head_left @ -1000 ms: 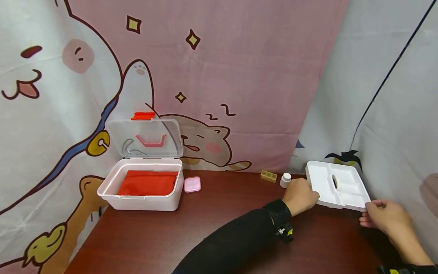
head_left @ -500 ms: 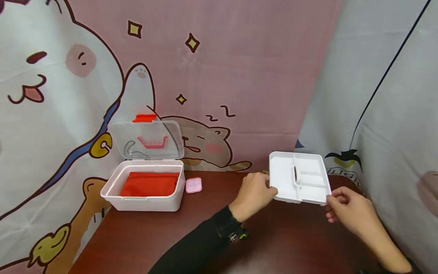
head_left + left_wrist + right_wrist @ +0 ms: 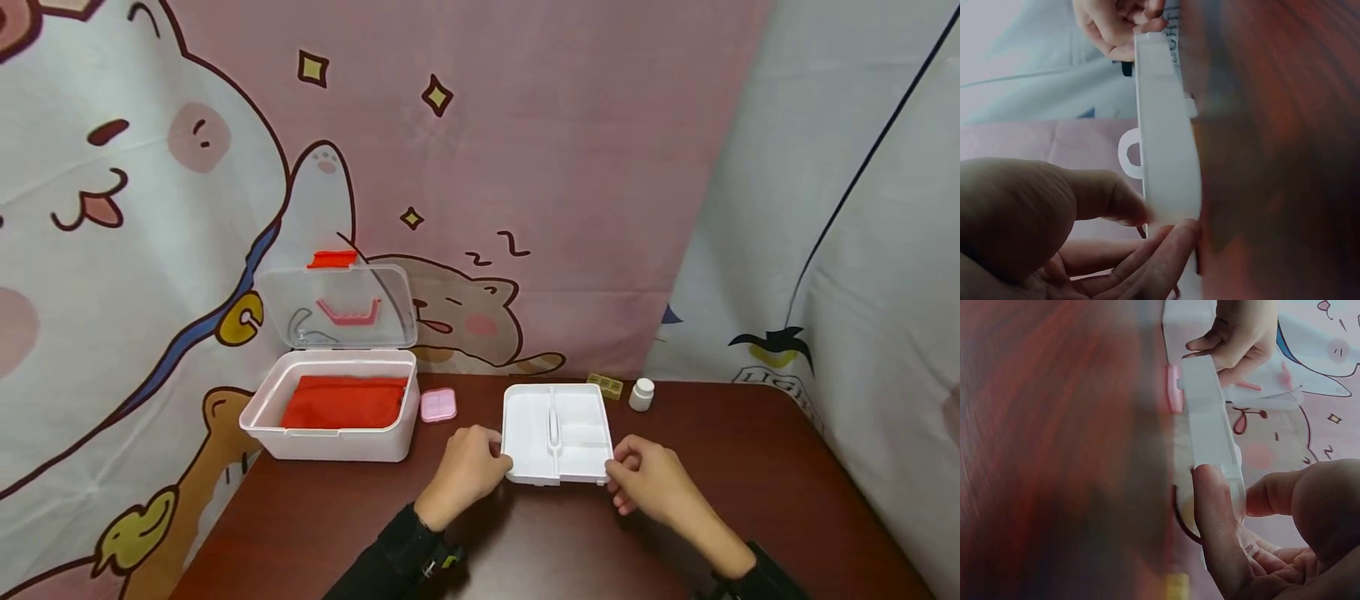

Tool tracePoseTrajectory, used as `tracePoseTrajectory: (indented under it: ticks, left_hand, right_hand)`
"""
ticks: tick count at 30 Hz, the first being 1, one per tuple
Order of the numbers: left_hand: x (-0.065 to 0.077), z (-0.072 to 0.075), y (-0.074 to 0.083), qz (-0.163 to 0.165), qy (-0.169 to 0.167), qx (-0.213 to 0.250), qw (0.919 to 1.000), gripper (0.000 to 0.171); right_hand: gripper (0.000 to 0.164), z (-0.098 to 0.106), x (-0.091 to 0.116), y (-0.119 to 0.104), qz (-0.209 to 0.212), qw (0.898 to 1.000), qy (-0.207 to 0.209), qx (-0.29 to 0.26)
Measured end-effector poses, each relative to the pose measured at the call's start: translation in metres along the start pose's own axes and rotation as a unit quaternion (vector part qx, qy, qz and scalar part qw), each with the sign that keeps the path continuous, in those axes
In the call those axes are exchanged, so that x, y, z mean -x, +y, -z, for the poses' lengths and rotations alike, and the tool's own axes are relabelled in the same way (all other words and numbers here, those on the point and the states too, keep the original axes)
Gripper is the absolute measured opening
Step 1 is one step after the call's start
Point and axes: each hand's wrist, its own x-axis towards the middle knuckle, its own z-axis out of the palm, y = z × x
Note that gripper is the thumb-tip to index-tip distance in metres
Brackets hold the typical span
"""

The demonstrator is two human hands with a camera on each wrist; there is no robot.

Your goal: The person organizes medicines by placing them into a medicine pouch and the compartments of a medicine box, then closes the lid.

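A shallow white divided tray [image 3: 527, 429] with a raised loop handle along its middle is between my two hands. My left hand [image 3: 465, 471] pinches its near left corner, thumb on top. At the near right corner my right hand [image 3: 654, 482] pinches the rim. Both wrist views show the tray's plain front side [image 3: 1169, 137] edge-on, with thumb and fingers on opposite faces. Whether the tray's far edge touches the table cannot be told. To the left stands an open white box [image 3: 330, 446] with a red cloth-like item [image 3: 345, 402] inside.
A pink small case [image 3: 438, 405] lies between box and tray. Behind the tray are a yellowish compartment case [image 3: 604, 386] and a white bottle [image 3: 642, 395]. The box's clear lid [image 3: 341, 308] stands raised against the printed cloth backdrop [image 3: 585, 167].
Both hands have carried the white tray leftward and closer, from the table's right side to its middle. The white bottle and yellowish case are now uncovered behind it.
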Motion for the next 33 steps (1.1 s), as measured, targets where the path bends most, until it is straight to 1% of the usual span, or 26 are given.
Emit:
tracePoseTrajectory:
  ticks: [3, 6, 8, 11, 15, 18, 20, 22, 24, 26, 29, 31, 33]
  left_hand:
    - [0.004, -0.002, -0.012, 0.01, -0.014, -0.016, 0.9997, 0.021]
    - [0.005, -0.006, -0.015, 0.014, -0.028, -0.025, 0.9992, 0.017]
    - [0.005, -0.006, -0.015, 0.015, -0.035, -0.027, 0.9989, 0.018]
    - [0.006, -0.006, -0.016, 0.016, -0.041, -0.038, 0.9983, 0.021]
    - [0.007, -0.003, -0.015, 0.018, -0.037, -0.084, 0.9956, 0.022]
    - [0.009, 0.002, -0.013, 0.02, -0.033, -0.113, 0.9928, 0.019]
    - [0.011, 0.004, -0.012, 0.015, -0.034, -0.125, 0.9914, 0.028]
    - [0.013, 0.003, -0.012, -0.002, -0.034, -0.135, 0.9903, 0.039]
    - [0.015, 0.0, -0.012, -0.014, -0.035, -0.148, 0.9882, 0.052]
    - [0.016, -0.003, -0.011, -0.016, -0.042, -0.157, 0.9867, 0.067]
    - [0.017, -0.008, -0.01, -0.012, -0.05, -0.166, 0.9847, 0.082]
    - [0.017, -0.01, -0.008, -0.011, -0.052, -0.173, 0.9835, 0.088]
    - [0.017, -0.011, -0.006, -0.011, -0.05, -0.175, 0.9832, 0.088]
  right_hand:
    - [0.009, -0.013, -0.004, 0.009, -0.002, 0.999, -0.029, -0.018]
    - [0.012, -0.015, -0.006, 0.018, 0.002, 0.998, -0.05, -0.031]
    - [0.013, -0.016, -0.006, 0.023, 0.003, 0.998, -0.058, -0.035]
    - [0.014, -0.015, -0.006, 0.027, 0.002, 0.997, -0.069, -0.031]
    - [0.015, -0.012, -0.005, 0.027, 0.007, 0.996, -0.084, -0.016]
    - [0.015, -0.008, -0.005, 0.024, 0.004, 0.996, -0.087, 0.004]
    - [0.016, -0.005, -0.005, 0.019, -0.001, 0.996, -0.081, 0.027]
    - [0.017, -0.001, -0.005, 0.012, -0.005, 0.996, -0.068, 0.052]
    - [0.02, 0.004, -0.006, 0.003, -0.005, 0.996, -0.057, 0.069]
    - [0.023, 0.01, -0.007, -0.008, 0.002, 0.996, -0.047, 0.073]
    - [0.03, 0.023, -0.011, -0.023, 0.023, 0.997, -0.039, 0.067]
    - [0.034, 0.033, -0.016, -0.031, 0.038, 0.996, -0.025, 0.072]
    - [0.037, 0.042, -0.023, -0.036, 0.045, 0.995, -0.001, 0.088]
